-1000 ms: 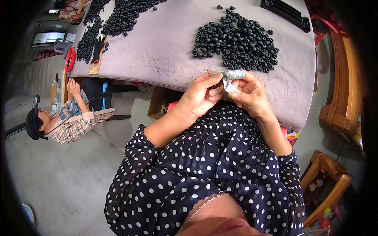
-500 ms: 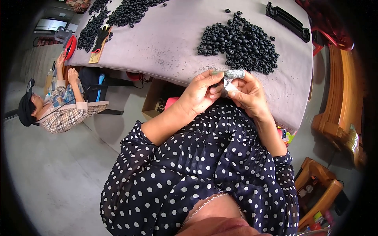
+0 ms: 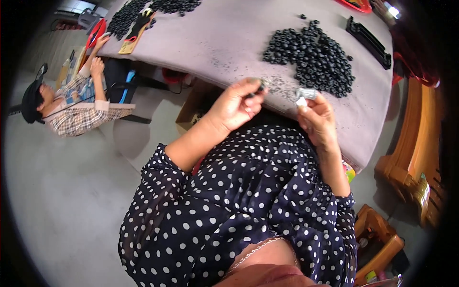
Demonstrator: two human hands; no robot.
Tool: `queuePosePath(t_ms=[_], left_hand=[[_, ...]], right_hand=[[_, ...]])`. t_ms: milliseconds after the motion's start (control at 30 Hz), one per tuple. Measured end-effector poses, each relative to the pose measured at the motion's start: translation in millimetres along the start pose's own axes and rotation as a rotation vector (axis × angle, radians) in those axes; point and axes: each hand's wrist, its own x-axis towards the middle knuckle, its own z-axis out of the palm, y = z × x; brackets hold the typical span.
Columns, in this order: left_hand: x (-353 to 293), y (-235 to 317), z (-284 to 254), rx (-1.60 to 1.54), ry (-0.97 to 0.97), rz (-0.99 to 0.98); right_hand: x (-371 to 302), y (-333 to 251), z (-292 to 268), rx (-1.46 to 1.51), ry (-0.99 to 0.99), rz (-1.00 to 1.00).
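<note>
On the near side of the black bead pile [image 3: 330, 67] on the worktop [image 3: 215, 33], the right hand [image 3: 319, 119], nearer it, pinches a small white piece [image 3: 301, 102], while the left hand [image 3: 237, 102], apart and farther left, pinches a small dark piece [image 3: 261, 87], its long axis unclear.

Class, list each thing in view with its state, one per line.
Left hand: pinching a small dark piece
Right hand: pinching a small white piece
Grey wrapping: wound around a right-hand finger
Nearer black beads: heaped loosely
Tablecloth: strewn with dark crumbs
Cardboard box: open
Black rack: lying on tablecloth
</note>
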Motion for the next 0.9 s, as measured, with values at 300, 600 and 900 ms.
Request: queuePosePath(t_ms=[300, 600, 900], left_hand=[[-47, 61, -158, -0.101, 0.434, 0.254], [-21, 48, -222, 0.302, 1.116, 0.253], [-27, 80, -98, 1.012, 0.658, 1.189]], right_hand=[[5, 1, -5, 0.005, 0.055, -0.053], [4, 1, -4, -0.016, 0.109, -0.076], [10, -19, -25, -0.076, 0.198, -0.264]])
